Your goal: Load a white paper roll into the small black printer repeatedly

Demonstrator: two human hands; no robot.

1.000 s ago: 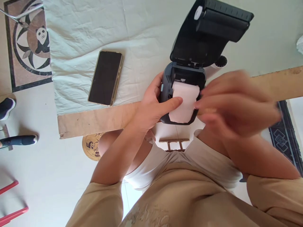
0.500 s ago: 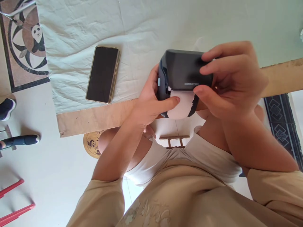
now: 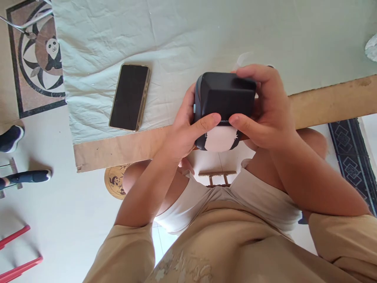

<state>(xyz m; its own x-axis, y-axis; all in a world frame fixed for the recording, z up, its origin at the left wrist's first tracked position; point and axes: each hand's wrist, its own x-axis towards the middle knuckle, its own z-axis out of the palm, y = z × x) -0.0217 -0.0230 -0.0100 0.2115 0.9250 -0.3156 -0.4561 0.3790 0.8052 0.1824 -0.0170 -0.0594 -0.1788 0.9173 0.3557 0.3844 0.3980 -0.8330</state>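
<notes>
Tabletop [image 3: 324, 102] under a wrinkled pale cloth [image 3: 182, 35]; phone [image 3: 130, 97] lies flat at left. At the near edge, a small dark printer [image 3: 225, 96], lid down, is clasped from both sides: left hand [image 3: 184, 131] and right hand [image 3: 265, 110], fingers wrapped round it, thumbs on the front. Paper strip [image 3: 219, 138] protrudes: thin, tearable. Body looks rigid, light, smooth; best gripped by its sides.

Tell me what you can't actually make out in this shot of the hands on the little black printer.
Head view only:
- Brand lettering on the printer: partly covered by the left hand and right hand, and too small.
- Paper strip: its upper end is hidden under the lid.
- White thing at the right edge: cut off by the frame.
- Phone: screen dark.
</notes>
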